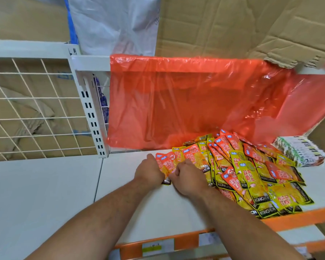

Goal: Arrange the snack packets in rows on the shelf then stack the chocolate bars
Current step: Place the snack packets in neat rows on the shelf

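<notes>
Left hand (pixel 148 171) and right hand (pixel 188 180) — fingers curled — grip a few snack packets (pixel 165 163) left of the pile (pixel 251 175) on the shelf (pixel 120 194)

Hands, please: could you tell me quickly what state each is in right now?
Left hand: grips packets.
Right hand: curled round packets too.

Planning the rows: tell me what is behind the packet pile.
A red plastic sheet hangs behind the packet pile, draped from above. It hides whatever lies further back.
</notes>
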`<state>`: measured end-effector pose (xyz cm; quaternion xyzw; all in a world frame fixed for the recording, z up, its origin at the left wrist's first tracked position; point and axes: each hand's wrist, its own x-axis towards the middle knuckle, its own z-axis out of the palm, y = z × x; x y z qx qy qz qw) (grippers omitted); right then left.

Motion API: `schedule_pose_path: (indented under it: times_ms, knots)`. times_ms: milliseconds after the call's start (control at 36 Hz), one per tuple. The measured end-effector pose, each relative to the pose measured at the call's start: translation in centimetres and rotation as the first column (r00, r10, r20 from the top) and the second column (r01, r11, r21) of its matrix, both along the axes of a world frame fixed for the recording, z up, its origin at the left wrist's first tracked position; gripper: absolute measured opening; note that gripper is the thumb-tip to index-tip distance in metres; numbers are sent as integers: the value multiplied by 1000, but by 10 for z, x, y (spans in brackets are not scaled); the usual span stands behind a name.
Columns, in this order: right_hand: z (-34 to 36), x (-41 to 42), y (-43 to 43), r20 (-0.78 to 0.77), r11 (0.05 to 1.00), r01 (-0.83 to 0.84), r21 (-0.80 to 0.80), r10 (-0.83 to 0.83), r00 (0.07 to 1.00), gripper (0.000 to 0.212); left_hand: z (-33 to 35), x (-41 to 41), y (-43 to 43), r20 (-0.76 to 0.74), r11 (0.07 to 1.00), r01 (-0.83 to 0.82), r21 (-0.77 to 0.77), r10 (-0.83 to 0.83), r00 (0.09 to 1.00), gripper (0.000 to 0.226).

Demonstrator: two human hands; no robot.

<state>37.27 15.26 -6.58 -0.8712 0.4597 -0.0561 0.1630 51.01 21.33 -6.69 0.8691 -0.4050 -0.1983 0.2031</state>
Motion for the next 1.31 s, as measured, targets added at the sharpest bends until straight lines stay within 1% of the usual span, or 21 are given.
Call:
schedule_pose_path:
  times_ms: [83, 167, 222, 278, 333, 444, 556, 667, 722, 778, 833, 917, 972, 1028, 1111, 1306]
  knots:
    - [-3, 4, 3, 39, 999, 37, 7, -37, 999, 23, 4, -1, 4, -66, 999, -49, 18, 50, 997, 45]
    - [-3, 6, 5, 73, 997, 65, 38, -68, 995, 37, 6, 3, 10, -117, 999, -24, 32, 27, 993, 36]
    - [-3, 7, 5, 42, 998, 46, 48, -48, 998, 42, 6, 7, 15, -140, 1000, -15, 21, 18, 990, 36]
    - [-2, 8, 6, 8, 998, 27, 49, -27, 1000, 37, 5, 9, 20, -168, 1000, -26, -7, 25, 985, 31]
    - [-3, 8, 7, 27, 997, 14, 73, -16, 999, 33, 5, 11, 25, -213, 997, -60, -39, 51, 976, 23]
    - [-5, 8, 11, 79, 997, -2, 74, -4, 997, 39, 3, 14, 36, -287, 987, -136, -90, 105, 952, 26]
    - [-6, 7, 17, 121, 994, 3, 105, -16, 993, 39, 4, 13, 46, -330, 977, -171, -124, 121, 936, 28]
    - [-10, 5, 24, 236, 979, 49, 200, -96, 967, 32, 7, 11, 53, -407, 964, -226, -143, 151, 901, 33]
    - [-7, 6, 23, 299, 952, 74, 297, -166, 940, 26, 8, 13, 57, -484, 951, -274, -143, 174, 858, 31]
    - [-6, 8, 21, 329, 918, 100, 383, -238, 914, 29, 6, 16, 63, -553, 930, -332, -156, 196, 810, 25]
    - [-5, 11, 21, 343, 885, 111, 452, -288, 894, 28, 3, 19, 71, -582, 911, -378, -168, 218, 784, 22]
    - [1, 16, 27, 392, 841, 64, 538, -317, 864, 29, 3, 25, 83, -649, 878, -447, -171, 241, 721, 19]
    - [7, 21, 32, 416, 819, 26, 573, -317, 852, 29, 6, 29, 91, -669, 861, -476, -177, 249, 700, 16]
    - [12, 29, 39, 432, 812, -1, 584, -310, 847, 25, 10, 34, 100, -676, 845, -501, -188, 259, 690, 13]
    - [19, 42, 52, 441, 806, -13, 591, -309, 843, 24, 16, 45, 117, -678, 821, -532, -208, 271, 683, 10]
    - [38, 79, 94, 441, 802, -56, 595, -267, 857, 29, 31, 78, 172, -650, 785, -571, -241, 306, 696, 15]
